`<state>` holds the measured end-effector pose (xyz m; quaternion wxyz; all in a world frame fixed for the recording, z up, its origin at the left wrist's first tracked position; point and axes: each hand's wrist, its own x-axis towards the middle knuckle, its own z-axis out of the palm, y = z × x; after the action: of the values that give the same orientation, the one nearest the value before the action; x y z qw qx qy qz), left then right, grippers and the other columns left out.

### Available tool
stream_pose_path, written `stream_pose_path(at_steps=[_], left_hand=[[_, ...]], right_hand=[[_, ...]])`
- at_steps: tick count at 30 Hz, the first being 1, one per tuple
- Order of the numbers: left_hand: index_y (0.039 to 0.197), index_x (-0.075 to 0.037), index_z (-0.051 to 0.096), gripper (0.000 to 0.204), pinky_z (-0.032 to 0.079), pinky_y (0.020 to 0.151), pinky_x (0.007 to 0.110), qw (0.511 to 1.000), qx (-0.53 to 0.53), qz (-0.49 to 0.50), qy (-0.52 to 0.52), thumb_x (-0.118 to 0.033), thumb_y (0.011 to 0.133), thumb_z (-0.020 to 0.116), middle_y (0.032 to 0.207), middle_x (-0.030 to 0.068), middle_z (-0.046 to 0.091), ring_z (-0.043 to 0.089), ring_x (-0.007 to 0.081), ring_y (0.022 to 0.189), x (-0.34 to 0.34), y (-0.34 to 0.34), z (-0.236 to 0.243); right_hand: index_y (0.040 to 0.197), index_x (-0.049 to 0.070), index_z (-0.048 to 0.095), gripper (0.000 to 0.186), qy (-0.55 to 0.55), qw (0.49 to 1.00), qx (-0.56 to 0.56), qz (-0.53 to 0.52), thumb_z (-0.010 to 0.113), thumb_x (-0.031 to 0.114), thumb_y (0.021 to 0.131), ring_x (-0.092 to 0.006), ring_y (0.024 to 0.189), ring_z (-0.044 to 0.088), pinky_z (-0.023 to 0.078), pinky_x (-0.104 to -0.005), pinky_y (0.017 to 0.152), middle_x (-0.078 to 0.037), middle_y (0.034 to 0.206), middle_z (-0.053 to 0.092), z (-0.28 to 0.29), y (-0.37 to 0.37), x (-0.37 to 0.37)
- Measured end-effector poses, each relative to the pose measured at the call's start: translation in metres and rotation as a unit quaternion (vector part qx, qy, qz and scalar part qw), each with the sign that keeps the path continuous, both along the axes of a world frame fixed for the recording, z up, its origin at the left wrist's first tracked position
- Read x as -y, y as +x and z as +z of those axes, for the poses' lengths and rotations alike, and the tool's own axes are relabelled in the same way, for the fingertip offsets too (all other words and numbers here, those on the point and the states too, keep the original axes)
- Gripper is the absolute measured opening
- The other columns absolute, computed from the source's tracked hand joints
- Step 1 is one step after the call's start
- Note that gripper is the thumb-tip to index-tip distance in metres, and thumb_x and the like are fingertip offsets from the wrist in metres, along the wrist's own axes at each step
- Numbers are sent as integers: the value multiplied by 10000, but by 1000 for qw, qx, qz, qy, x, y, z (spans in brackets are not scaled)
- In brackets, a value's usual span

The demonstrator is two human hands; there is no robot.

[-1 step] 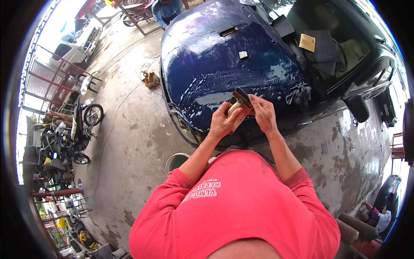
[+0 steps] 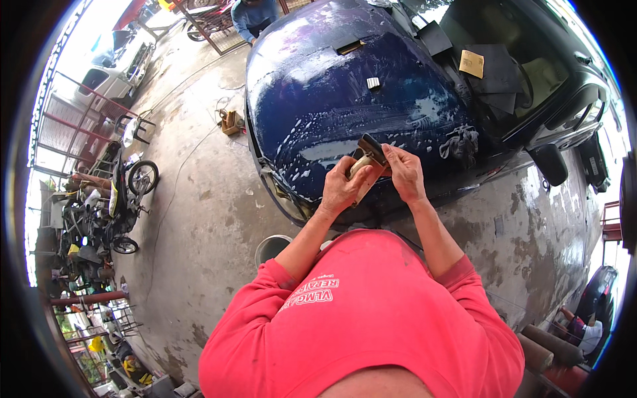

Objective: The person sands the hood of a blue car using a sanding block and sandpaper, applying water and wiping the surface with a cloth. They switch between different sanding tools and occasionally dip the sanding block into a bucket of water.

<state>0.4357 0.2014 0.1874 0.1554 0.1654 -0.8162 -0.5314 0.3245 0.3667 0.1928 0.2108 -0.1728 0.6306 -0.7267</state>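
Note:
In front of my chest, above the near edge of a dark blue car hood (image 2: 298, 86), I hold what looks like a sanding block (image 2: 370, 184). It has a pale handle, a reddish-brown flat side and a dark strip at its far end. My left hand (image 2: 340, 187) is closed round the handle. At the dark end, my right hand (image 2: 405, 174) pinches the edge between thumb and fingers. White suds and wet streaks cover parts of the hood. A small white-striped block (image 2: 373, 83) lies on it, and a crumpled wet cloth (image 2: 462, 144) rests toward the windshield.
Dark sheets (image 2: 497, 73) and a tan sheet (image 2: 472, 64) lie by the windshield. A bucket (image 2: 271, 247) stands by my left forearm. On the floor are a wooden box (image 2: 230, 123) and a motorcycle (image 2: 141, 176). Another person (image 2: 255, 18) is beyond the hood. A side mirror (image 2: 549, 166) juts out right.

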Motion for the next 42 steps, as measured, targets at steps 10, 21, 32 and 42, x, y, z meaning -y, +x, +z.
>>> stream_pose_path(at_steps=[10,21,32,42], left_hand=[[1004,-25,683,568,577,714,486,986,26,-55,-156,-585,960,768,857,216,751,761,418,819,31,2,14],[958,-38,718,506,565,701,482,979,77,-87,-167,-541,960,773,834,209,743,746,423,807,49,10,13],[1017,-13,766,254,551,668,346,993,-30,-29,113,-260,963,793,791,60,736,670,149,705,73,4,4],[918,-42,744,325,551,640,411,994,-23,-78,-76,-344,857,848,773,178,688,694,348,666,56,0,14]], right_hand=[[918,19,688,390,219,925,-295,-95,562,301,1157,-252,614,761,566,-365,560,-158,737,752,-19,10,17],[1001,-6,709,518,113,990,65,-48,590,480,1134,-190,652,783,592,-292,548,-92,770,766,-19,15,8],[875,92,661,450,93,977,162,-99,706,496,1069,-174,586,740,551,-274,480,-70,733,745,-7,6,-12],[793,8,669,448,185,956,-224,-43,654,305,1129,-80,533,610,448,-293,475,-19,651,628,18,10,14]])
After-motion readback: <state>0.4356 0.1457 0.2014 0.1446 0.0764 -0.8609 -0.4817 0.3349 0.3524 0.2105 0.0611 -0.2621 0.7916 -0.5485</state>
